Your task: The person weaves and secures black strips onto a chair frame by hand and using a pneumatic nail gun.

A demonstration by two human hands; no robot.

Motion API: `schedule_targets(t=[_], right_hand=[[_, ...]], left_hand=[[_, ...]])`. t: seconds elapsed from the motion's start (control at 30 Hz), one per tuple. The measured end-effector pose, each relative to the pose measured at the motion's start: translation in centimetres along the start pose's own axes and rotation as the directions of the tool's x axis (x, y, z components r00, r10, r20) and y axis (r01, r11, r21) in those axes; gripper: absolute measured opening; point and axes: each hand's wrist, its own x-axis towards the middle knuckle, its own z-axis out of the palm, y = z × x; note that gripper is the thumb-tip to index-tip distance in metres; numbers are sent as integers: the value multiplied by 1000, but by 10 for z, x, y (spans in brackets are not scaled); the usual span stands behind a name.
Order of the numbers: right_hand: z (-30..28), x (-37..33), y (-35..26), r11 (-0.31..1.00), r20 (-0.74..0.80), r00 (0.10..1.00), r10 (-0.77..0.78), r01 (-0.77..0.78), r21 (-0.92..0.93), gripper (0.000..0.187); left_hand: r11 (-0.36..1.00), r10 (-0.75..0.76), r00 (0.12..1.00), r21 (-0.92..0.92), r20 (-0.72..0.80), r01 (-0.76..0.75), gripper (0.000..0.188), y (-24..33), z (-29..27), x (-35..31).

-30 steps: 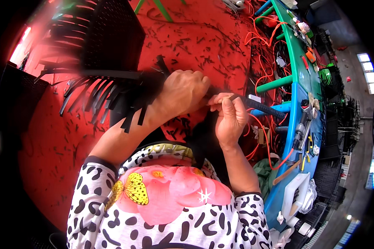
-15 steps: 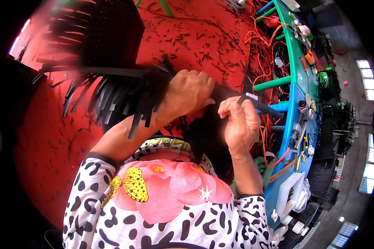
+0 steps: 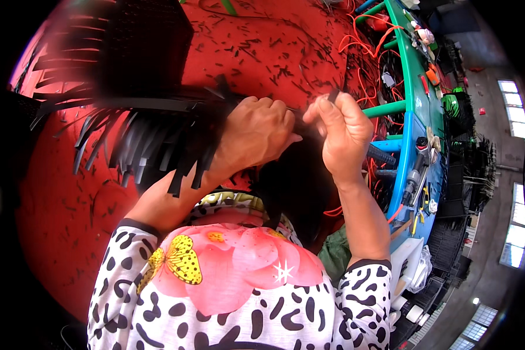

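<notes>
A dark woven piece (image 3: pixel 143 58) stands across the left and middle of the view, with many loose flat black strips (image 3: pixel 151 140) hanging from it in a fringe. My left hand (image 3: pixel 259 128) is closed over the edge of this piece, its knuckles up and thumb to the right. The strips lie over my left wrist. To the right, my right hand (image 3: pixel 345 131) is raised in a pinch. A short end of a black strip (image 3: pixel 333 95) sticks out above its fingertips. Where this strip runs below the fingers is hidden in shadow.
Black strip scraps litter the red floor (image 3: pixel 262 58). At right stands a long green and blue workbench (image 3: pixel 410 169) with a power tool (image 3: pixel 414 175) and small items on it. Orange cables (image 3: pixel 363 46) hang around its legs. A green cloth (image 3: pixel 334 251) lies by my right elbow.
My right hand has risen away from me, still pinching the strip end. My left hand keeps its grip; it and the woven piece appear slightly further left.
</notes>
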Motion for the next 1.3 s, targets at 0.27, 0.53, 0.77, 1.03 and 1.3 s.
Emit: schedule_targets(t=[0.27,0.53,0.77,1.03,1.3], right_hand=[[0,37,37,958,-6,997,-73,68,-279,30],[-2,38,64,918,80,997,13,20,-396,31],[1,33,65,901,263,945,196,-68,-428,32],[5,35,77,854,437,858,271,-4,-521,29],[6,41,82,856,465,837,289,-8,-517,29]], left_hand=[[1000,12,1000,15,3,-12,33,1,-2,-1],[1000,-16,999,-3,45,16,34,5,-3,-7],[999,-24,999,-38,41,25,34,12,-16,-15],[994,4,993,-107,121,9,35,10,-28,-10],[991,112,988,-81,108,-103,42,2,-29,-6]])
